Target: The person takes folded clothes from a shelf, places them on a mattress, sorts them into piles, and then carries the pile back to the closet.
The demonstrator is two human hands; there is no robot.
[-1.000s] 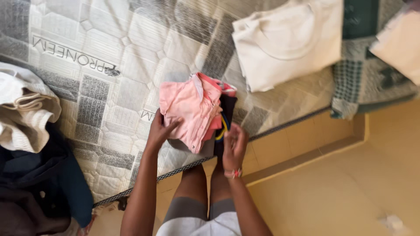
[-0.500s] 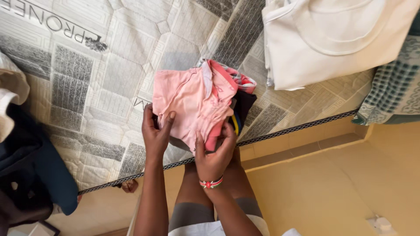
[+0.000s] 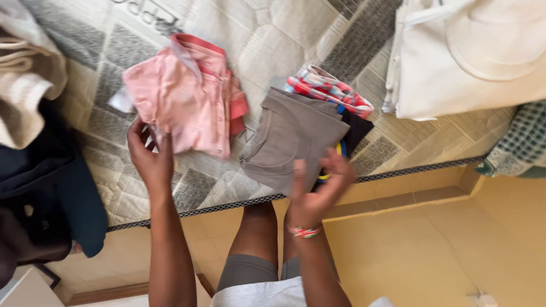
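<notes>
Pink shirt (image 3: 182, 96) sits on the mattress (image 3: 273, 34), up and left of the body, lifted at its lower-left corner by the left hand (image 3: 149, 156). Left hand is closed on that corner, thumb and fingers pinching the cloth. Shirt's long axis runs roughly from the held corner up toward the top right, collar end away from the hand.

Right hand (image 3: 318, 185) is spread, fingers apart, gripping nothing. It hovers at the near edge of the grey garment (image 3: 293, 139), just touching or just above it; motion blur, cannot tell which.

Grey garment tops a small stack: red plaid piece (image 3: 330, 91) behind it, black item (image 3: 355, 133) under its right side, with a bit of yellow and blue trim showing at the stack's near edge.

Key relation: shirt lies left of the stack, close beside it but apart, a strip of mattress between them. Left hand is on the shirt, right hand is on the stack side; neither crosses over.

Also there: white folded top (image 3: 466, 57) at upper right, checked blanket (image 3: 517, 142) at the right edge, beige and dark clothes (image 3: 34, 113) piled at far left.
</notes>
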